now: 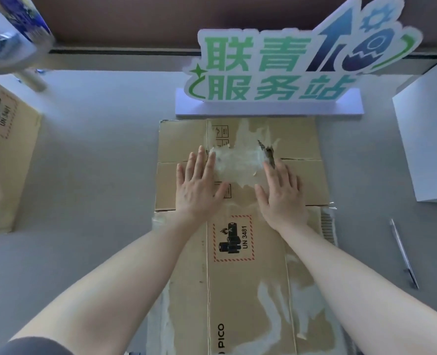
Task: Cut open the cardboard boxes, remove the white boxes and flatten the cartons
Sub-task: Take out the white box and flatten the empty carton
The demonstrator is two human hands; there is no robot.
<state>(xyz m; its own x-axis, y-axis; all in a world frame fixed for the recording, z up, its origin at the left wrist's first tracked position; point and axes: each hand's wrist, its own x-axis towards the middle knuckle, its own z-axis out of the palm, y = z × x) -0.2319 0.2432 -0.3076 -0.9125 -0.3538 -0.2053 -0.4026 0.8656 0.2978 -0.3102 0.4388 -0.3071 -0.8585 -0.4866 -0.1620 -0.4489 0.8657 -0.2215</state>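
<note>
Fingers (199,160) flat on carton (237,290), "UN 3481", "PICO"

A pale grey surface under soft, even light

The surface (97,155) runs to a far edge where a dark channel (125,50) lies below a brown wall panel (125,16). A standing sign (271,73) with green characters sits at the far edge, and a printed cylinder (20,19) blurs the far-left corner.

Brown box, green sign

The flat carton (240,252) is brown with a red dashed square, a black picture and shiny clear tape. The sign (276,60) has green and blue letters on white. The table (97,162) is grey.
</note>
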